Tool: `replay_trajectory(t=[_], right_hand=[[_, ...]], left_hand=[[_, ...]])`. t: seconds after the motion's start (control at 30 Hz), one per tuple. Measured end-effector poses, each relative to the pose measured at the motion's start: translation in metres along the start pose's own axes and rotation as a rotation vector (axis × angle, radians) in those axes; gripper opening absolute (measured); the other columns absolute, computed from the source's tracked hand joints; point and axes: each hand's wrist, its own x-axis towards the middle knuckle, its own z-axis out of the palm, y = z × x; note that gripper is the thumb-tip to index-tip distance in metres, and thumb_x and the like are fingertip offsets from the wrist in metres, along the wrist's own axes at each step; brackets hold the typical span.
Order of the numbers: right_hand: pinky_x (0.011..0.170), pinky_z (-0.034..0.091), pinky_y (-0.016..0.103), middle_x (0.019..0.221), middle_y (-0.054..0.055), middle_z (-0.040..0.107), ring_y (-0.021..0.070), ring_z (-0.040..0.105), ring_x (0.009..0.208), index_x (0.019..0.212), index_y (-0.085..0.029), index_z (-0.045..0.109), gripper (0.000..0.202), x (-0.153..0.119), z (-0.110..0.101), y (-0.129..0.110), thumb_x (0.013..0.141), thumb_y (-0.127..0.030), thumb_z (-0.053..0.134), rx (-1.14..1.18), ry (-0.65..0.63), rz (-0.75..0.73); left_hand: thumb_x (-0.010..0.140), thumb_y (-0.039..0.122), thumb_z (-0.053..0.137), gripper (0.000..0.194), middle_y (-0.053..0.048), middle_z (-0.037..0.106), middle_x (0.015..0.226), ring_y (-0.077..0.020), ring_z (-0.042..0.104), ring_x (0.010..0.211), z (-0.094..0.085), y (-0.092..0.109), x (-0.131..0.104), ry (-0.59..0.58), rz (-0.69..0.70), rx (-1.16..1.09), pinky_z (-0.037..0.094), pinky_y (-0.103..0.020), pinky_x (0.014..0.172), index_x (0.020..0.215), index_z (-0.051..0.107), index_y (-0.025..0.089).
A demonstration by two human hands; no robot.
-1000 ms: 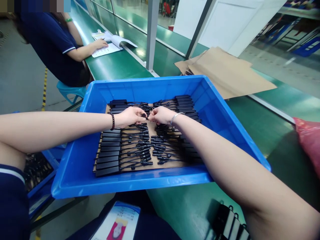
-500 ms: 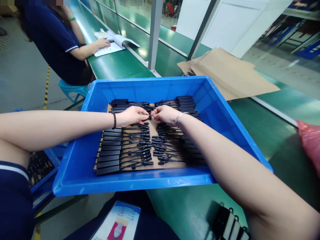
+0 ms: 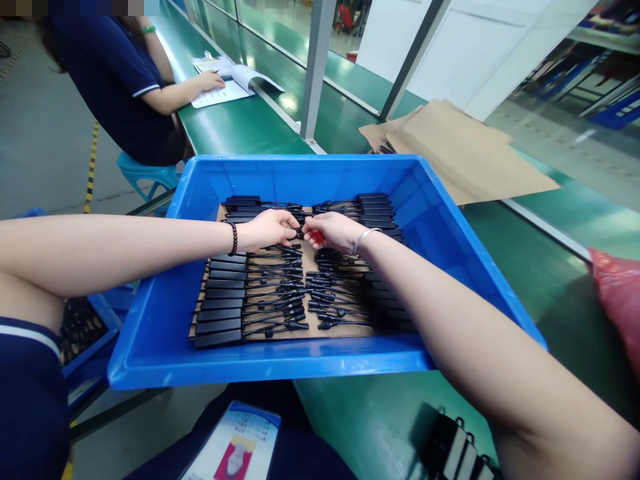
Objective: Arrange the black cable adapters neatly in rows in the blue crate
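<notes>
A blue plastic bin (image 3: pixel 320 365) holds two columns of black box-shaped devices (image 3: pixel 219 293) with short cables, their connector ends facing each other across the middle. Both of my hands are over the upper middle of the bin, fingertips nearly touching. My left hand (image 3: pixel 270 229) is closed in a pinch on a black cable connector (image 3: pixel 299 233). My right hand (image 3: pixel 334 231) is pinched just beside that connector, with a small red piece (image 3: pixel 316 236) showing under its curled fingers. What exactly the right fingertips grip is partly hidden.
Brown cardboard sheets (image 3: pixel 450 143) lie on the green bench beyond the bin. A red plastic bag (image 3: pixel 615 293) is at the right edge. More black devices (image 3: pixel 453 443) stand at the lower right. A seated co-worker (image 3: pixel 115 87) with papers (image 3: pixel 223 95) is at the upper left.
The red piece has come into view under my right fingers, and the black connector shows more between my hands. Both hands stay over the same spot; the view has shifted slightly.
</notes>
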Motion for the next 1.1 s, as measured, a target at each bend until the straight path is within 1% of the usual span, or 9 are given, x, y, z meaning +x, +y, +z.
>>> replay_trajectory(t=[0.03,0.1,0.13,0.23,0.37,0.53,0.7,0.87,1.1], right_hand=[[0.049,0.044,0.017,0.059,0.0,0.053,0.0052,0.047,0.048,0.07,-0.012,0.05,0.011,0.0,0.0,0.001,0.08,-0.01,0.05,0.002,0.001,-0.002],[0.052,0.045,0.017,0.061,-0.001,0.054,0.0055,0.048,0.05,0.071,-0.012,0.051,0.014,0.0,-0.001,0.002,0.072,0.002,0.053,-0.022,0.007,-0.014],[0.052,0.045,0.018,0.061,-0.001,0.054,0.0053,0.048,0.05,0.071,-0.012,0.051,0.016,0.001,-0.002,0.004,0.071,0.004,0.053,-0.036,0.009,-0.024],[0.047,0.041,0.017,0.059,-0.001,0.053,0.0044,0.044,0.045,0.068,-0.013,0.049,0.013,0.004,-0.003,0.006,0.077,-0.005,0.051,-0.093,0.015,-0.063],[0.042,0.035,0.016,0.052,-0.003,0.048,0.0041,0.039,0.042,0.063,-0.014,0.047,0.02,0.004,-0.003,0.005,0.083,-0.016,0.048,-0.21,0.061,-0.129],[0.043,0.033,0.016,0.052,-0.004,0.046,0.0041,0.038,0.042,0.07,-0.012,0.053,0.011,0.003,-0.001,0.002,0.078,-0.006,0.048,-0.18,0.081,-0.16],[0.044,0.035,0.017,0.058,-0.002,0.051,0.0041,0.041,0.044,0.078,-0.012,0.052,0.016,0.003,0.0,0.002,0.07,0.001,0.05,-0.105,0.086,-0.161],[0.046,0.037,0.017,0.059,-0.002,0.052,0.0041,0.042,0.045,0.075,-0.012,0.05,0.012,0.007,-0.002,0.006,0.069,-0.002,0.054,-0.164,0.103,-0.185],[0.045,0.035,0.015,0.057,-0.004,0.048,0.0034,0.04,0.045,0.078,-0.015,0.051,0.008,0.009,-0.001,0.011,0.074,-0.008,0.052,-0.245,0.071,-0.306]], left_hand=[[0.072,0.018,0.061,0.018,-0.004,0.061,0.084,-0.0078,0.06,0.058,0.0,0.001,0.0,0.001,-0.004,0.006,0.043,-0.017,0.053,0.089,0.056,0.014],[0.072,0.018,0.061,0.018,-0.005,0.061,0.085,-0.0078,0.06,0.058,0.0,0.002,-0.002,0.002,-0.013,0.011,0.043,-0.016,0.052,0.089,0.056,0.014],[0.073,0.017,0.06,0.017,-0.005,0.061,0.085,-0.0079,0.06,0.058,0.001,0.003,-0.002,0.004,-0.018,0.012,0.043,-0.017,0.052,0.089,0.055,0.014],[0.073,0.016,0.059,0.015,-0.005,0.061,0.084,-0.0086,0.06,0.058,0.001,0.004,-0.003,0.014,-0.03,0.007,0.043,-0.017,0.052,0.086,0.054,0.013],[0.071,0.016,0.061,0.014,-0.004,0.061,0.079,-0.0091,0.06,0.057,0.002,0.002,-0.001,0.017,-0.032,0.0,0.043,-0.018,0.052,0.083,0.055,0.014],[0.069,0.011,0.061,0.014,-0.003,0.061,0.075,-0.0095,0.06,0.056,0.002,0.004,-0.001,0.02,-0.034,-0.004,0.044,-0.019,0.054,0.082,0.055,0.014],[0.072,0.01,0.059,0.01,-0.003,0.06,0.073,-0.0092,0.058,0.055,0.003,0.008,-0.005,0.038,-0.039,-0.02,0.045,-0.02,0.054,0.08,0.054,0.013],[0.074,0.009,0.057,0.009,-0.001,0.058,0.068,-0.008,0.057,0.052,0.004,0.012,-0.006,0.049,-0.044,0.012,0.042,-0.018,0.051,0.081,0.053,0.013],[0.074,0.013,0.057,0.007,-0.002,0.059,0.072,-0.0088,0.057,0.051,0.005,0.011,-0.006,0.068,-0.043,0.031,0.04,-0.018,0.048,0.08,0.053,0.013]])
